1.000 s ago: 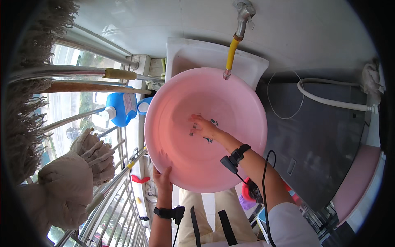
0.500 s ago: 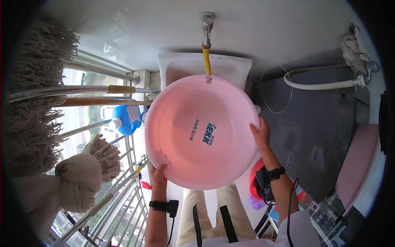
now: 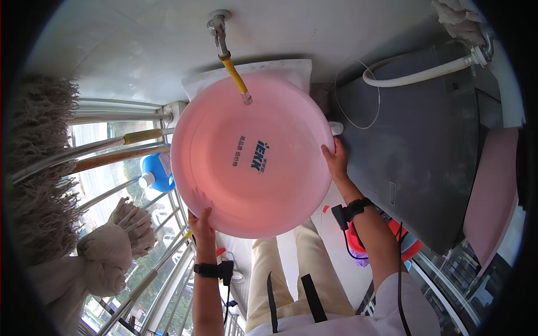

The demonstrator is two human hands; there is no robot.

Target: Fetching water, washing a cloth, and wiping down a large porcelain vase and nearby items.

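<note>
A large round pink basin fills the middle of the view, its inside facing me and showing dark green print. My left hand grips the rim at the lower left, the thumb over the edge and the fingers behind the wall, faintly showing through. At the right rim my right hand holds on the same way, most of its fingers hidden behind. Above the basin's far part hangs a yellow hose end, fixed to a metal tap on the wall. Behind the basin, a white sink is mostly covered.
Mop heads and poles crowd the left by a barred window. A blue bottle stands there. To the right are a dark grey appliance, a white drain hose, a pink panel and a red tub on the floor.
The view has shifted and turned a little, so the tap, sink and basin now appear further left and higher. Both hands keep their hold on the basin's rim.
</note>
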